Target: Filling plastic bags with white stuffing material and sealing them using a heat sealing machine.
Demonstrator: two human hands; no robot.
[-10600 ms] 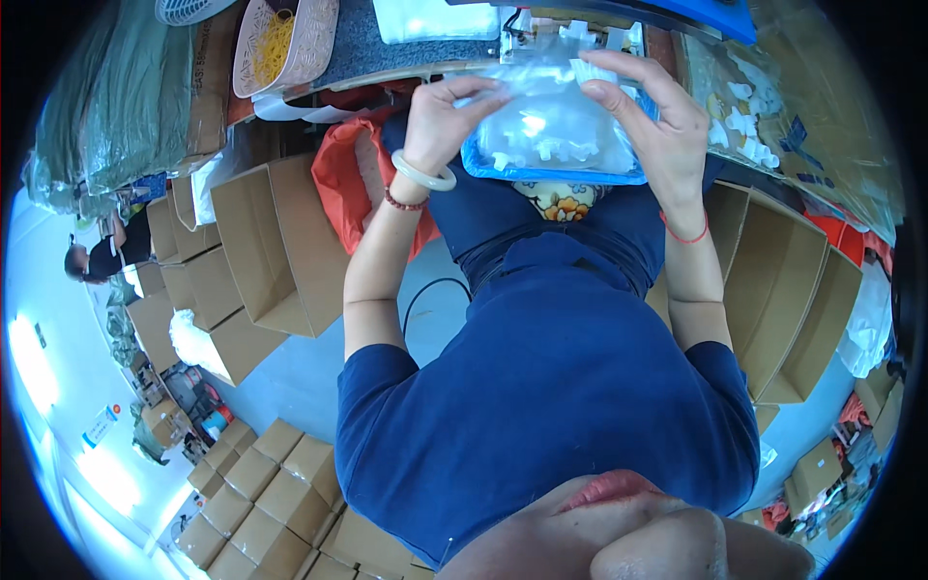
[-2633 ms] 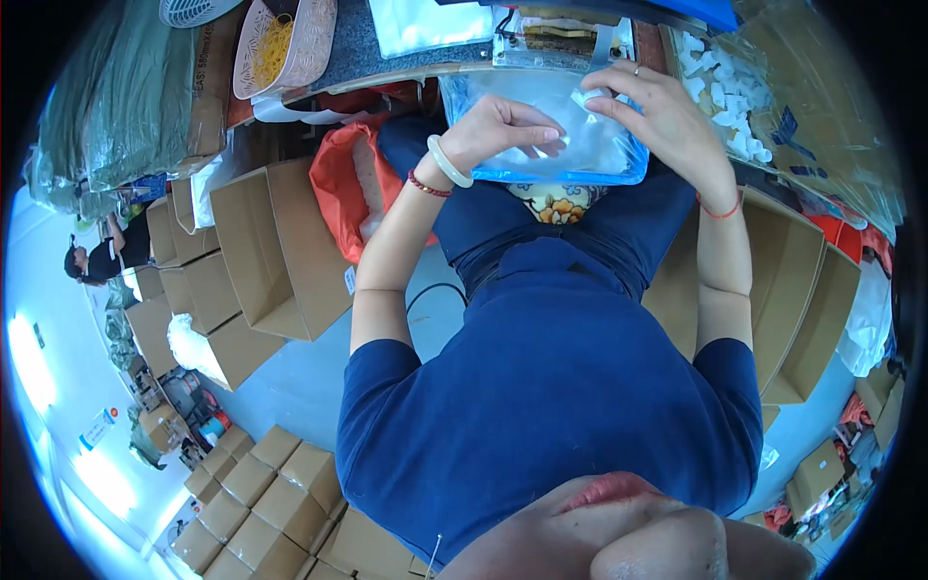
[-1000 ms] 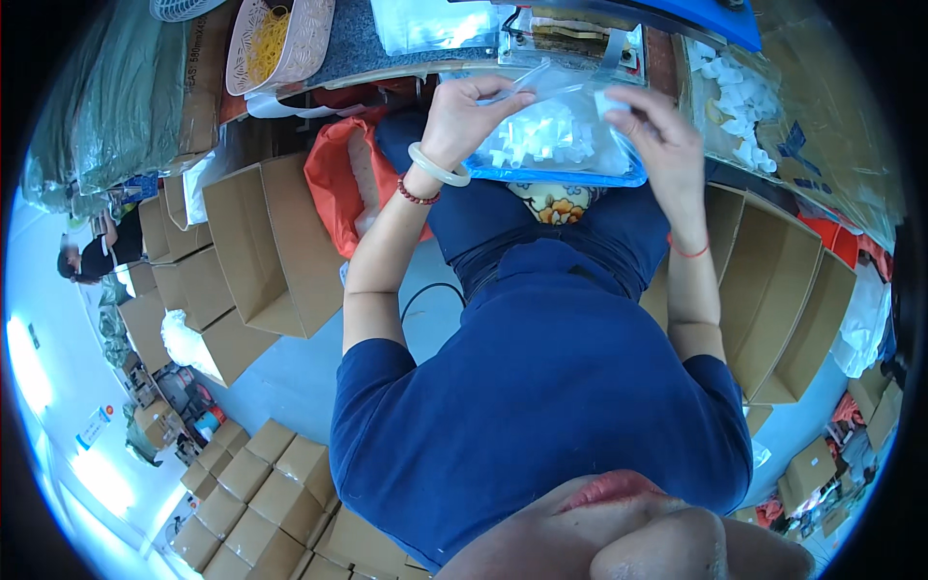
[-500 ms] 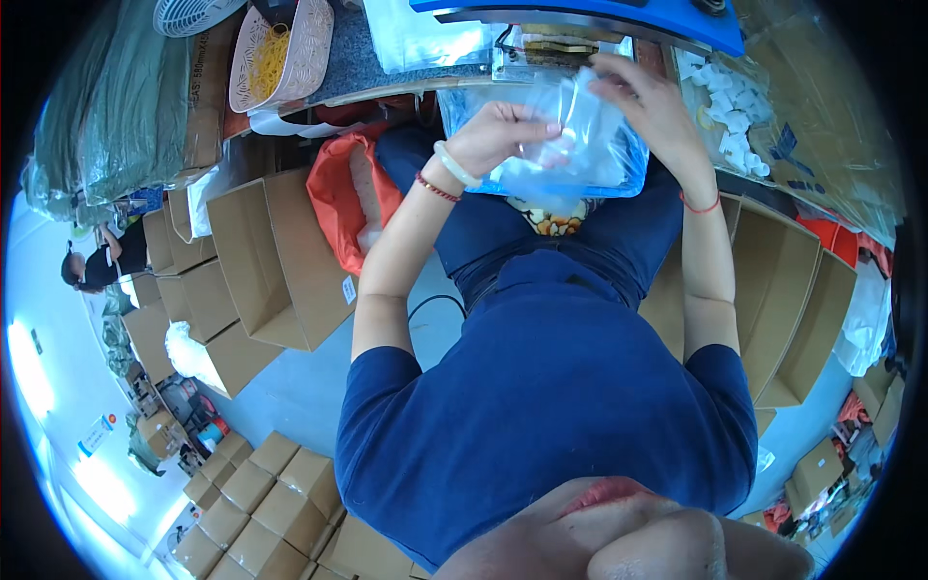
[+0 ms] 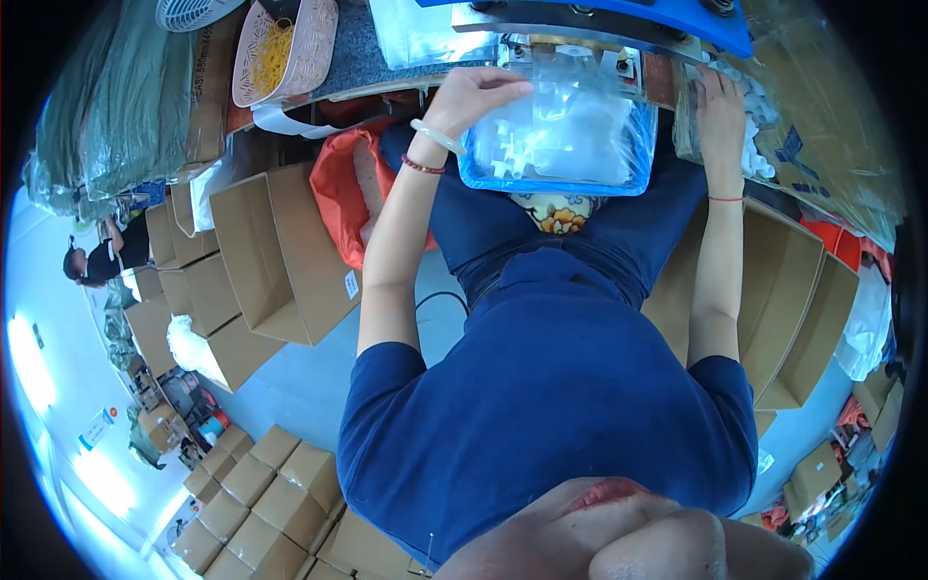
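My left hand [image 5: 474,97] is at the left of a clear plastic bag [image 5: 580,82], thumb and fingers closed together at its edge. The bag lies at the front of a metal-and-blue machine [image 5: 619,27]. Below it, a blue-lined bin [image 5: 570,186] rests on my lap, with white plastic parts [image 5: 512,159] and clear film in it. My right hand [image 5: 720,116] reaches to the right of the machine, fingers stretched out over the near side of a pile of white plastic pieces [image 5: 759,106]. Its fingertips lie beside clear plastic [image 5: 686,121]; I see nothing held there.
At the left stands a white basket [image 5: 314,43] with yellow rubber bands [image 5: 274,58]. Flat clear bags [image 5: 416,34] lie on the table beside it. Open cardboard boxes [image 5: 300,261] and a red bag [image 5: 338,203] flank my legs. A person [image 5: 111,251] is far left.
My right hand has left the clear bag and moved right to the white pieces. My left hand has shifted left and farther up; the bag now lies against the machine, uncovering the bin.
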